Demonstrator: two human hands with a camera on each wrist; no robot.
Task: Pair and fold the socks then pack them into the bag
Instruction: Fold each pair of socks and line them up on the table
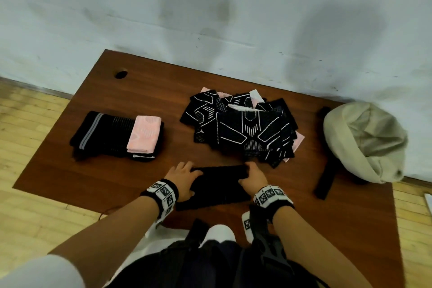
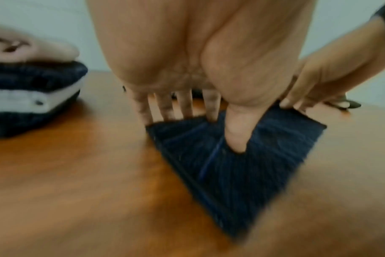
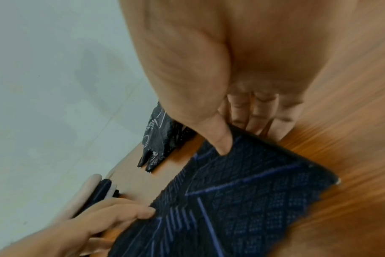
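Here the fold is underway: left hand (image 1: pixel 184 180) and right hand (image 1: pixel 253 176) pinch the far corners of the sock (image 1: pixel 219 187), seemingly a stacked pair, near the table's (image 1: pixel 140 100) front edge; next, fold it over evenly

Bare indoor room, type unclear. Scuffed pale wall (image 1: pixel 210 7) at 12 o'clock, wood-plank floor (image 1: pixel 28 194) at 9. Brown desk (image 1: pixel 140 100) with cable hole (image 1: pixel 121 74).

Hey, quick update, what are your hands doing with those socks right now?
Left hand and right hand both pinch the black sock pair on the table. Bag waiting. Nothing in the way.
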